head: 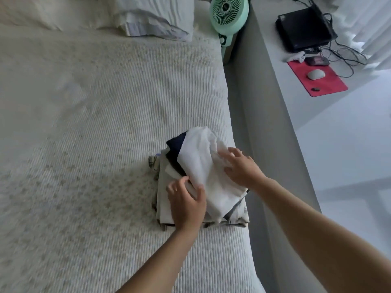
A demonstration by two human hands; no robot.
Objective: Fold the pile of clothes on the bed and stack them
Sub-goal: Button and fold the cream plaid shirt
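Clothes stack [169, 212] sits near the right edge of the bed [84, 123], white garment [203, 170] on top, dark piece [175, 142] poking out beneath. My left hand [187, 205] fingers curl on the white garment's near edge, my right hand [243, 167] fingers are spread, pressing it flat. Risk: stack close to bed edge, a push could tip it off; top layer lies crooked, may slide. No containers visible.
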